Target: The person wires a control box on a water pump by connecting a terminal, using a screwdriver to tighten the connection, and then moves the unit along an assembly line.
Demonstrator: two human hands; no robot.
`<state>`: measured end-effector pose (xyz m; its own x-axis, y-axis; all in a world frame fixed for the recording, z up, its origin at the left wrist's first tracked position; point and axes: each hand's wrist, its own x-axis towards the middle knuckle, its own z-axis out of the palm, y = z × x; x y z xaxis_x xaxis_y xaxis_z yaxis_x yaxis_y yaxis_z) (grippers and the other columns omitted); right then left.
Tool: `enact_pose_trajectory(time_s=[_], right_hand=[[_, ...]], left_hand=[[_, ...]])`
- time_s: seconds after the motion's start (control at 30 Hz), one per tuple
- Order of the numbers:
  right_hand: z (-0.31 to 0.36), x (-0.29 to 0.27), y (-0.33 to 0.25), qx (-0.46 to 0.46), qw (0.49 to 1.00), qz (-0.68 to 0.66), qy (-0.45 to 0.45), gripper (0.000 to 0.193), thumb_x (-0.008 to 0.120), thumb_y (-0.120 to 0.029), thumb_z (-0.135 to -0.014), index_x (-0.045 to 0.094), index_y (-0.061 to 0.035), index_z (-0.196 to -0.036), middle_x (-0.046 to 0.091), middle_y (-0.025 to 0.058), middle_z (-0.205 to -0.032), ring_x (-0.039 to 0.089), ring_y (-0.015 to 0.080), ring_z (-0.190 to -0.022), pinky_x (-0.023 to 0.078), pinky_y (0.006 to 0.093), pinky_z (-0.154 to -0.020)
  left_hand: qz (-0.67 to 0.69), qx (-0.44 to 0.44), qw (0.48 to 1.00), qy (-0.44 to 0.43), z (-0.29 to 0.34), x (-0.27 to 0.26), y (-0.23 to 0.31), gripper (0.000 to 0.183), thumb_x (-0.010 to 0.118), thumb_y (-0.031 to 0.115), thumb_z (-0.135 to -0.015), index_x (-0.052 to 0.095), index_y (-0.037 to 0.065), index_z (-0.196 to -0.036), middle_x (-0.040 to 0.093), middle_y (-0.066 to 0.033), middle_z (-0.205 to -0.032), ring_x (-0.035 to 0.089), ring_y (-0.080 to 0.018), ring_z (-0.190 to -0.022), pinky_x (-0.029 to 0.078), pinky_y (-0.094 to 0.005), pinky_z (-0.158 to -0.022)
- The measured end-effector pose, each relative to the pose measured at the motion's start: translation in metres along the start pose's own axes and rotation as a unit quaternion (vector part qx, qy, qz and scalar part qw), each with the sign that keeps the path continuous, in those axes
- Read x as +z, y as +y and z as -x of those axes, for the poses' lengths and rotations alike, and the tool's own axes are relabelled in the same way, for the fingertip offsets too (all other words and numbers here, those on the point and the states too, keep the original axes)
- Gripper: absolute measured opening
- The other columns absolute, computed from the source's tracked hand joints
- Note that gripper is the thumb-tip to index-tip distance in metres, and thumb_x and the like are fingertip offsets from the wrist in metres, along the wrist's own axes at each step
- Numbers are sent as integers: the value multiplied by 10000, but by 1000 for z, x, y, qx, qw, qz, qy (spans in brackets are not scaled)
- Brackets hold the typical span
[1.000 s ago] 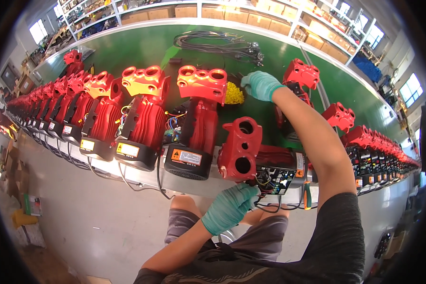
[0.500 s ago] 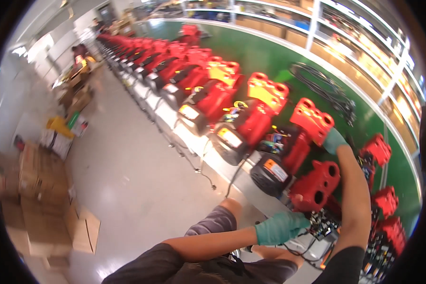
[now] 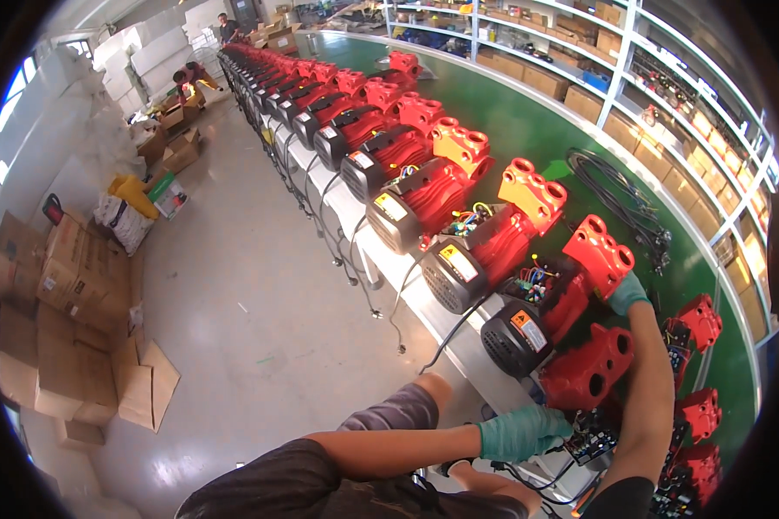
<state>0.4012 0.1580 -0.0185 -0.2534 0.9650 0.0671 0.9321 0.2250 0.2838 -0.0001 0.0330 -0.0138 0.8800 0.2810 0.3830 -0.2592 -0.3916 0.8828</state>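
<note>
The right teal-gloved grip [image 3: 627, 294] is partly hidden behind the red cast pump housing [image 3: 599, 253], and the dark circuit board [image 3: 593, 437] beside the left grip [image 3: 519, 432] is too small to read.

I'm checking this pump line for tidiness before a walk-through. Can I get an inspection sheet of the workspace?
Surface: green bench, long and curved.
Job's things: red pump body lying by both hands; circuit board below it.
Clutter: cardboard boxes on the floor.
Grippers: left hand, gloved, at the board; right hand, gloved, behind the nearest upright pump; grip cannot be told.
Cables: black cable bundle on the bench; power cords hang off the edge.
Surroundings: shelving with boxes; people far off.
</note>
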Motion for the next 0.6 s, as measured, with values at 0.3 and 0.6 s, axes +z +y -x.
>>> enact_pose_trajectory(time_s=[0.3,0.6], right_hand=[[45,-77,-38,180,969,-113,127,82,647,-75,-858,665,-42,-931,656,204,-863,666,396,-906,539,429,-794],[140,-244,-183,328,781,-484,220,171,708,-50,-953,739,-42,-1122,663,-1,-814,596,69,-692,495,236,-628]], left_hand=[[-130,120,984,-17,5,6,-7,217,621,189,-938,681,45,-1089,682,-164,-1000,663,-374,-942,515,-489,-837],[-149,106,983,28,-1,-19,4,195,649,179,-977,716,36,-1091,718,-152,-949,721,-292,-791,571,-390,-709]])
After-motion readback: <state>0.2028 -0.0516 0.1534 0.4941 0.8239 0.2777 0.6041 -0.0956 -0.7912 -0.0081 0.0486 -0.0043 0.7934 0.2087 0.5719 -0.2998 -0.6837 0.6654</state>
